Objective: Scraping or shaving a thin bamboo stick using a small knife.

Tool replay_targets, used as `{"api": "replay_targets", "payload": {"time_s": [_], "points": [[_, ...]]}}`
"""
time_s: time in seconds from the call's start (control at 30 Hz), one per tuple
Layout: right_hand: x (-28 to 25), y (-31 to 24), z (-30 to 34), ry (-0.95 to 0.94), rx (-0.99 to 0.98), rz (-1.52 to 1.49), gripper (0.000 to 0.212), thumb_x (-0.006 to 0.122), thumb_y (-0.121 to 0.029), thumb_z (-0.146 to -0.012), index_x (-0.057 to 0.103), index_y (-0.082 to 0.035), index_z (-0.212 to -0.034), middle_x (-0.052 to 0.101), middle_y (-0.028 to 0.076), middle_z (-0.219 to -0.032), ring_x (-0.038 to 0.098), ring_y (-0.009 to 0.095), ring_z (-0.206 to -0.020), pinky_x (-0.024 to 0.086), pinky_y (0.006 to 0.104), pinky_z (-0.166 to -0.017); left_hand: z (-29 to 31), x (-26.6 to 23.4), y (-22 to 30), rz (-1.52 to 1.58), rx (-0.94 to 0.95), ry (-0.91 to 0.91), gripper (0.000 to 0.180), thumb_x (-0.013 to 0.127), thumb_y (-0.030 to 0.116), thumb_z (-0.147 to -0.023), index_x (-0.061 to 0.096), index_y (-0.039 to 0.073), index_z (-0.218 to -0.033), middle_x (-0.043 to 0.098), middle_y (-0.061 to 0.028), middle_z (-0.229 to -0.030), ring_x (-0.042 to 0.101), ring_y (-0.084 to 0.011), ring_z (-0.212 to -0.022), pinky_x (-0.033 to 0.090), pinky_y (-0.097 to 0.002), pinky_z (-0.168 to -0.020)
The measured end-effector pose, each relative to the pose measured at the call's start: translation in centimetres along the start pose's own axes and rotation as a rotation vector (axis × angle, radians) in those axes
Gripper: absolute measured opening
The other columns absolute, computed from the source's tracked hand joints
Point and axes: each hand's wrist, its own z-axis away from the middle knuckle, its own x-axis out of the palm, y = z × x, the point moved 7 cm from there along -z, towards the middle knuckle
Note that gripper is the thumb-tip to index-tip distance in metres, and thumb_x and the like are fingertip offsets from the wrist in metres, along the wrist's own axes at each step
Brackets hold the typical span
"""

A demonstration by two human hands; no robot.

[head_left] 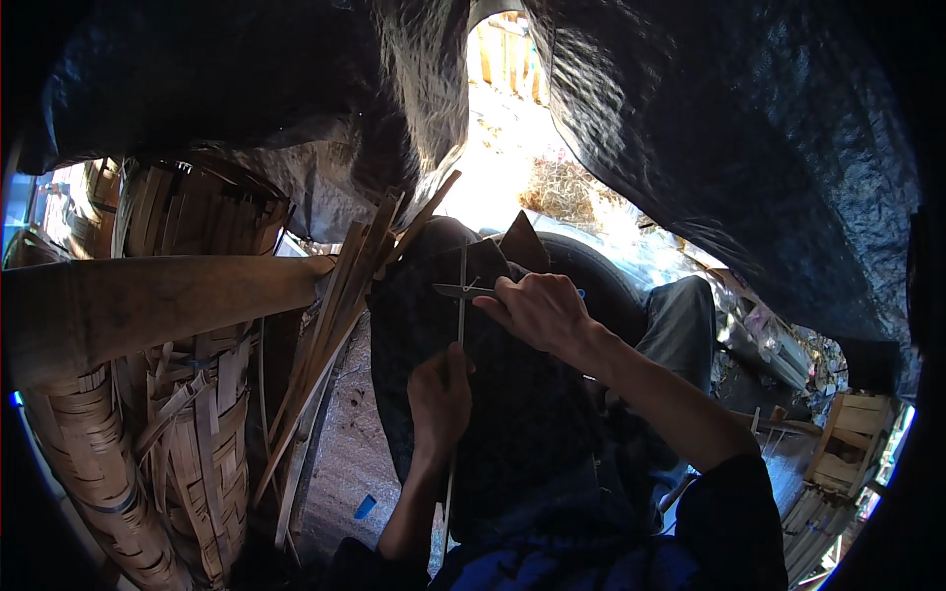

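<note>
My left hand (439, 399) is closed around a thin, pale bamboo strip (461, 323), which runs up and down over my lap. The strip's lower part trails below that hand, along my left forearm. My right hand (544, 311) grips a knife (455, 291), its handle hidden in my fingers. The blade points left and crosses the strip above my left hand. A small curl of shaving (472, 283) shows beside the blade. Dark cloth (512, 433) covers my legs under both hands.
Long bamboo slats (345, 271) lean on my left, near a thick bamboo pole (187, 300). Woven bamboo baskets (108, 463) stand at the far left. Dark plastic sheeting (709, 148) hangs ahead. A wooden crate (855, 438) is at the right, a blue scrap (366, 507) on the floor.
</note>
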Motion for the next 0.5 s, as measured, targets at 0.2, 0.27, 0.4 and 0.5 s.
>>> {"api": "replay_targets", "payload": {"time_s": [0.2, 0.27, 0.4, 0.5], "points": [[0.6, 9.2, -2.1, 0.049, 0.144, 0.163, 0.032, 0.051, -0.033, -0.096, 0.060, -0.008, -0.079, 0.058, 0.010, -0.060, 0.065, 0.024, -0.063, 0.049, 0.0368, -0.049, 2.0, 0.5, 0.5, 0.055, 0.050, -0.069, 0.038, 0.048, 0.023, -0.097, 0.059, -0.001, -0.069, 0.045, -0.0038, -0.049, 0.042, -0.0077, -0.046, 0.031, -0.0302, -0.045], [-1.0, 8.9, -1.0, 0.203, 0.093, 0.124, 0.038, 0.048, -0.035, -0.097, 0.061, -0.004, -0.079, 0.059, 0.015, -0.059, 0.065, 0.029, -0.061, 0.050, 0.0389, -0.051, 1.7, 0.1, 0.0, 0.119, 0.003, -0.065, 0.038, 0.049, 0.023, -0.097, 0.059, 0.000, -0.069, 0.044, -0.0026, -0.048, 0.040, -0.0064, -0.045, 0.029, -0.0295, -0.045], [-2.9, 6.7, 1.1, 0.242, 0.175, -0.505, 0.042, 0.047, -0.036, -0.097, 0.060, 0.001, -0.082, 0.059, 0.019, -0.058, 0.063, 0.036, -0.056, 0.050, 0.0424, -0.053, 0.5, 0.3, -0.3, 0.167, -0.050, -0.058, 0.037, 0.051, 0.024, -0.097, 0.060, 0.001, -0.069, 0.045, -0.0017, -0.049, 0.040, -0.0057, -0.046, 0.028, -0.0284, -0.044], [-4.0, 2.8, 3.7, 0.174, 0.166, -0.546, 0.040, 0.047, -0.035, -0.097, 0.058, 0.000, -0.081, 0.057, 0.018, -0.056, 0.061, 0.037, -0.055, 0.050, 0.0443, -0.052, 0.8, 0.3, 0.7, 0.113, -0.010, -0.024, 0.035, 0.054, 0.024, -0.096, 0.062, 0.000, -0.072, 0.049, -0.0029, -0.050, 0.044, -0.0067, -0.047, 0.031, -0.0277, -0.045]]}}
